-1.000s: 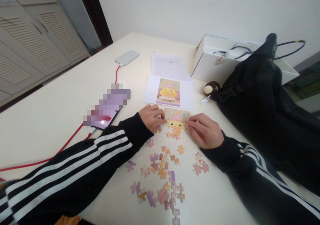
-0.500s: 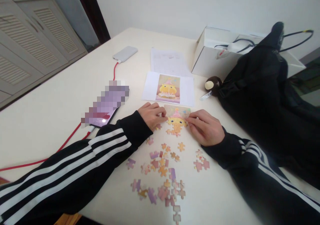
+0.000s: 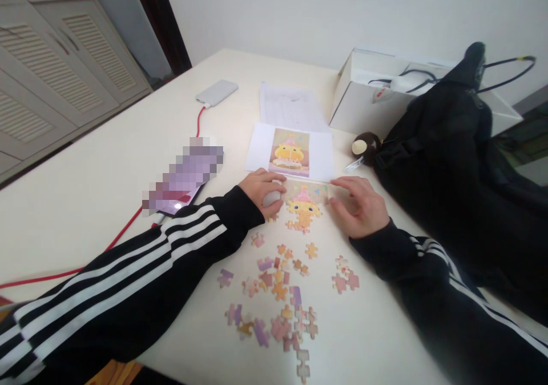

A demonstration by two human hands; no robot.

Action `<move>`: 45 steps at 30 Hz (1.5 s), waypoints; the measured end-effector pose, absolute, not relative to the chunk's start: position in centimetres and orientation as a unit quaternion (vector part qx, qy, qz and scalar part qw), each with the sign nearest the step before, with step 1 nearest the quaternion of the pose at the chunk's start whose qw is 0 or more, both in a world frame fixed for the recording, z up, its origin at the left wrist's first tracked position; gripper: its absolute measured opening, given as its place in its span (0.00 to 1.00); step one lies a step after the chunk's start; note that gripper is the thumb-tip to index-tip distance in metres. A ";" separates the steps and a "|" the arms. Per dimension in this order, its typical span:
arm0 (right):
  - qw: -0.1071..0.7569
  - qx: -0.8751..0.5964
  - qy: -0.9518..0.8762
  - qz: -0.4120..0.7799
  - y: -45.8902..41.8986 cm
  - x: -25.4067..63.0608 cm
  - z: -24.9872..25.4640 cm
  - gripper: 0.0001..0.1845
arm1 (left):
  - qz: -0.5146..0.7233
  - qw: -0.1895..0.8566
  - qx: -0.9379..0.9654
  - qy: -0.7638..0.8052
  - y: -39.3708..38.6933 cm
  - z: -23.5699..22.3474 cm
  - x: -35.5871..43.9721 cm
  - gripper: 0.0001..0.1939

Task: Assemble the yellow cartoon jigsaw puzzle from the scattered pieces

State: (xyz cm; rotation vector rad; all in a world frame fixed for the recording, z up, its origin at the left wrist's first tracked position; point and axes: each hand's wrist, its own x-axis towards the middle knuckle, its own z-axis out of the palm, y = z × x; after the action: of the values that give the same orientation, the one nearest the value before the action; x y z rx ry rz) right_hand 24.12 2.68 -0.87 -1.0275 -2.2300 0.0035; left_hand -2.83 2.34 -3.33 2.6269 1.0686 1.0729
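A partly joined jigsaw puzzle point(image 3: 303, 207) lies flat on the white table, showing a yellow character in a pink party hat. At its left edge rests my left hand point(image 3: 266, 193), thumb and fingers apart, fingertips touching the border. My right hand point(image 3: 362, 205) is on the opposite side, fingers spread, with thumb and forefinger by the right edge. Neither hand holds a piece. Toward me are several loose puzzle pieces point(image 3: 279, 291) in pink, purple and orange. Three pink pieces point(image 3: 339, 283) form a small group at the right. Behind the puzzle is a printed reference picture point(image 3: 289, 152).
A phone point(image 3: 184, 179), partly pixelated, lies left with a red cable point(image 3: 124, 231) and a grey power bank point(image 3: 217, 93). Another paper sheet point(image 3: 293, 106) is farther back. On the right are a black bag point(image 3: 436, 162), a white box point(image 3: 363, 102) and a brown round charm point(image 3: 366, 145).
Both hands have opened from pinching near the puzzle's middle and moved to the upper side edges. My right hand has shifted slightly outward. The loose pieces stay in place.
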 end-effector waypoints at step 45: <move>0.315 -0.359 -0.879 0.013 2.8 24.2 -0.9 0.09 | 0.170 0.199 0.858 0.443 -0.2 0.4 -5.0 0.08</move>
State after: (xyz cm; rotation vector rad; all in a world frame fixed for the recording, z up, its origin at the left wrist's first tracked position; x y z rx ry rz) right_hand 24.22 2.78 -0.89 -0.9446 -2.3153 0.0331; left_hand -5.02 -0.20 0.39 2.3991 1.2377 0.4754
